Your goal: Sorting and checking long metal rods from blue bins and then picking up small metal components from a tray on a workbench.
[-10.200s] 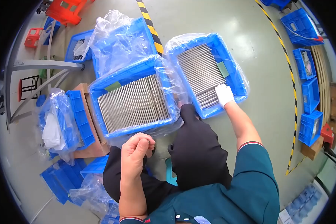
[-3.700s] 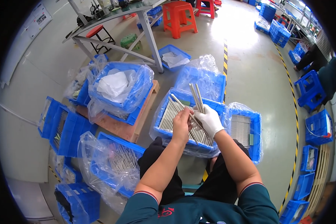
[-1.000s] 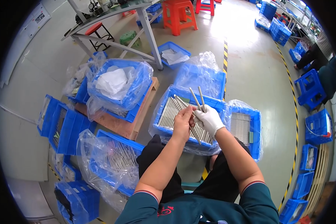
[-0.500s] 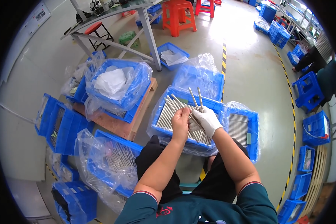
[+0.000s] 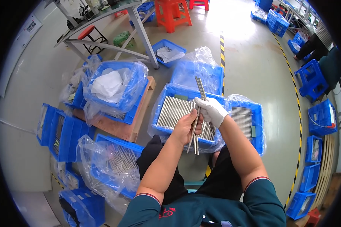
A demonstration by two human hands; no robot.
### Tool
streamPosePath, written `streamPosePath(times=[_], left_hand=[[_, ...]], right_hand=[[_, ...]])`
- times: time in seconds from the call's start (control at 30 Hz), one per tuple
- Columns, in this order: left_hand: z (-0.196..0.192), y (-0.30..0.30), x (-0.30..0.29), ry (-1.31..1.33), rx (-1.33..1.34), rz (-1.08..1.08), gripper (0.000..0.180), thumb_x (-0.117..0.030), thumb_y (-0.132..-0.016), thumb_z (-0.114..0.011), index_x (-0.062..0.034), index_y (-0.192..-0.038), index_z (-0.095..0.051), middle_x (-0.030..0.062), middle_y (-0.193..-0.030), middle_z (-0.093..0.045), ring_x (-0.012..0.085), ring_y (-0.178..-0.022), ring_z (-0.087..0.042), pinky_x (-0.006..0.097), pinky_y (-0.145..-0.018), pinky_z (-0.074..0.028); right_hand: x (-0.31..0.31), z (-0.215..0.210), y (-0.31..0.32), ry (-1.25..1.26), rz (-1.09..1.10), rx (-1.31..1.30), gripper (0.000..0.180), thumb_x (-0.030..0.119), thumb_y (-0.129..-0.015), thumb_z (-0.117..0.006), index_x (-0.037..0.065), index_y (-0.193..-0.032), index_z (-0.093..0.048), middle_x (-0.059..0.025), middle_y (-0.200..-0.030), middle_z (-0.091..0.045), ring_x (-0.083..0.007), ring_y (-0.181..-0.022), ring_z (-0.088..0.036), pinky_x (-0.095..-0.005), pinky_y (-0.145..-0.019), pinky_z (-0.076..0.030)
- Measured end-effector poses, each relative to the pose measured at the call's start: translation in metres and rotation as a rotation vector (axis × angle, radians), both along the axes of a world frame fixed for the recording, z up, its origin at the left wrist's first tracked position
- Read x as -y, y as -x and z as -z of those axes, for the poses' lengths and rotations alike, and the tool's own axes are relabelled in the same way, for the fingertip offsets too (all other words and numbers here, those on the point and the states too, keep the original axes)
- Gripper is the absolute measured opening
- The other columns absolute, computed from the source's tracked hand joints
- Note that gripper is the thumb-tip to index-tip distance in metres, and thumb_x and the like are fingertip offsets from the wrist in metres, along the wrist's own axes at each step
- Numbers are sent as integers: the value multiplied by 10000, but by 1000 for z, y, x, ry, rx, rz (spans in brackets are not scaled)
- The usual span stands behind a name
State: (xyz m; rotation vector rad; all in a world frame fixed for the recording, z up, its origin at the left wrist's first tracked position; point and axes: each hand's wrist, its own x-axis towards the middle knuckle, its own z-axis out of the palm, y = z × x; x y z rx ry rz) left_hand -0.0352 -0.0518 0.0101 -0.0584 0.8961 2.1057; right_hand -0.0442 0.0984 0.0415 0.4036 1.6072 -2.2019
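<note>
Several slim metal rods (image 5: 201, 87) stand nearly upright between my hands, over a blue crate. My left hand (image 5: 185, 128), bare, is wrapped round their lower part, with rod ends poking out below it. Above and to the right, my gloved right hand (image 5: 213, 110) is closed round the rods too; the white glove hides some of its fingers. Beneath them, the plastic-lined blue crate (image 5: 154, 130) holds neat rows of similar metal rods (image 5: 173, 112). A small green card (image 5: 181, 97) lies at the crate's far side.
Another lined crate (image 5: 258, 132) of rods adjoins on the right. At left, a crate with white wrapping (image 5: 108, 85) sits on a wooden pallet (image 5: 134, 130); nearer is a bagged crate of loose rods (image 5: 121, 160). A workbench leg (image 5: 142, 36) rises beyond. Black-and-yellow tape (image 5: 222, 56) crosses the floor.
The rods, fanned out in separate directions before, are now gathered into a closer, more upright bundle. My left hand has moved lower and slightly right. The view has shifted a little.
</note>
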Motion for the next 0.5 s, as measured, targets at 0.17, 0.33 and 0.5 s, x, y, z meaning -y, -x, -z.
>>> streamPosePath(times=[0.17,0.33,0.5], left_hand=[[6,1,5,86,-79,85,358,-377,-922,-495,-40,-810,-543,-25,-616,-395,73,-508,-351,216,-471,-299],[-4,-15,7,54,-24,228,327,-336,-926,-506,-37,-802,-546,-18,-609,-400,66,-504,-354,209,-473,-314],[-5,-8,15,-66,-105,158,335,-351,-902,-534,-23,-844,-566,63,-814,-564,142,-665,-573,282,-591,-502]], right_hand=[[1,0,3,-47,162,-19,283,359,-849,-609,105,-744,-544,38,-537,-418,-61,-413,-341,-220,-388,-247],[-44,12,36,63,649,-77,314,384,-853,-594,155,-665,-488,55,-470,-359,-66,-351,-323,-227,-342,-226],[-68,7,36,204,741,-15,358,422,-866,-566,153,-642,-489,65,-437,-315,-72,-315,-265,-238,-315,-197]])
